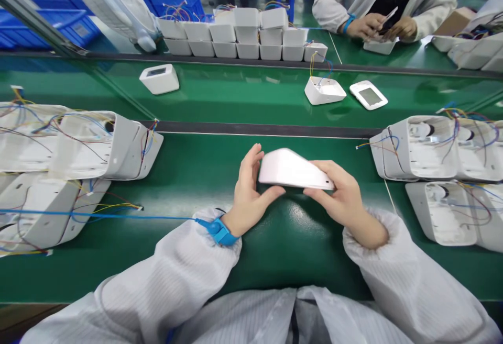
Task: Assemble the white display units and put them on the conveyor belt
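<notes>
Between my two hands a white plastic device housing (293, 168) is held just above the green bench, tilted so its smooth side faces me. My left hand (251, 192), with a blue wrist strap (220, 231) at its cuff, grips the left end, thumb underneath. At the other end, my right hand (336, 189) has its fingers on top and its thumb along the lower edge. The housing's far side is hidden from me.
White housings with loose wires stand stacked at left (82, 145) and right (432, 147). Beyond a dark rail, a green belt (236, 92) carries a closed device (159, 78), a wired housing (325, 91) and a screen cover (368, 95). Across from me, a co-worker's hands (379, 27) hold a part.
</notes>
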A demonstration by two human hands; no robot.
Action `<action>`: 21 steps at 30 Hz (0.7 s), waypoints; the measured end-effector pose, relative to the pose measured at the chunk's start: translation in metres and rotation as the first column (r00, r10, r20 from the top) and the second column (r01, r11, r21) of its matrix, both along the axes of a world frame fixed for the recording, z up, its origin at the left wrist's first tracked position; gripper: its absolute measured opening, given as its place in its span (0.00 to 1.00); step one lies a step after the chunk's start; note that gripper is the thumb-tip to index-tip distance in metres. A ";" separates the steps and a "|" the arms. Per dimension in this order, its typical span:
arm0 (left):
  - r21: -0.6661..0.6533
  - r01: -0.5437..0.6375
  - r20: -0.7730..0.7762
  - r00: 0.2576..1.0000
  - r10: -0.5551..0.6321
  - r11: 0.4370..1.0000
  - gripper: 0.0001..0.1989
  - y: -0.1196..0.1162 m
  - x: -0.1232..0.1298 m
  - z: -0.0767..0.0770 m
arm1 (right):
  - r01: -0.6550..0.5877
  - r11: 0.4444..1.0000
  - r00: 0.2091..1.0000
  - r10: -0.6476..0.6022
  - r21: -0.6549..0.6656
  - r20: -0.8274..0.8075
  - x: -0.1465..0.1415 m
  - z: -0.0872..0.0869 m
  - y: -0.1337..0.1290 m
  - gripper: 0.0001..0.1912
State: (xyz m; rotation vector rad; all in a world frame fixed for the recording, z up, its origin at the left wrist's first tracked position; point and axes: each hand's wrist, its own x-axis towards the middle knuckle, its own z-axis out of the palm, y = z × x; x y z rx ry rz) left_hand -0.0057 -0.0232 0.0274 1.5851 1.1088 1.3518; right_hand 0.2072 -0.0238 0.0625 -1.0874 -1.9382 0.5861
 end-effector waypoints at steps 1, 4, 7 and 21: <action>0.044 0.019 -0.048 0.999 -0.017 0.999 0.44 -0.001 -0.001 0.001 | -0.061 0.998 0.997 0.060 0.023 0.038 0.000 0.002 -0.001 0.19; 0.132 0.099 -0.210 0.975 -0.070 0.986 0.40 -0.005 -0.002 0.005 | -0.185 0.982 0.976 0.181 0.026 0.121 -0.001 0.003 -0.004 0.19; 0.152 0.088 -0.230 0.972 -0.051 0.984 0.32 -0.007 -0.001 0.009 | -0.169 0.985 0.978 0.164 0.027 0.132 -0.003 0.002 -0.007 0.18; 0.088 0.045 -0.250 0.968 -0.022 0.995 0.29 -0.006 0.002 0.012 | -0.077 0.994 0.986 0.065 0.073 0.152 -0.007 -0.002 -0.005 0.16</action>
